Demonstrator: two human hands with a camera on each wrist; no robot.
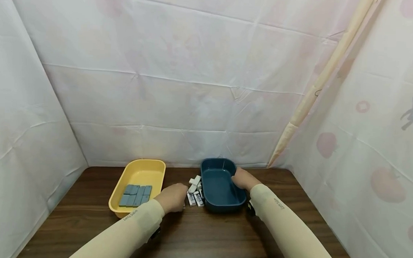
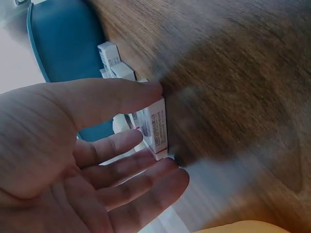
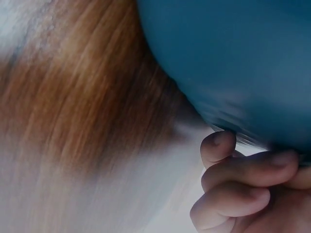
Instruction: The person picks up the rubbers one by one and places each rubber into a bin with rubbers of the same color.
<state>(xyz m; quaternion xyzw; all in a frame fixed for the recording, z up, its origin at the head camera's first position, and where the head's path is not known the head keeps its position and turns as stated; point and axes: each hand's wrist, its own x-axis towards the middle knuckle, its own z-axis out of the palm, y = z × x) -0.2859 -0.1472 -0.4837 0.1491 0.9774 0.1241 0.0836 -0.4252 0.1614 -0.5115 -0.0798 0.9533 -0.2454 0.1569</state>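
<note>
My left hand (image 1: 172, 197) is just left of a small pile of white erasers (image 1: 191, 199). In the left wrist view its thumb and fingertips pinch the two ends of a printed white eraser (image 2: 154, 127) low over the table. My right hand (image 1: 244, 179) grips the right rim of a dark blue plastic tray (image 1: 221, 207), which looks bare inside. Curled fingers (image 3: 238, 174) lie against that tray's side in the right wrist view; the thumb is hidden there. The erasers sit against the tray's left side, some plain white, some with printed sleeves.
A yellow tray (image 1: 113, 201) stands to the left, holding several grey-blue rectangular blocks (image 1: 136, 195) laid flat side by side in its near half. Both trays rest on a dark wooden table (image 1: 209, 239). Pale cloth curtains (image 1: 180, 105) enclose the table's back and sides.
</note>
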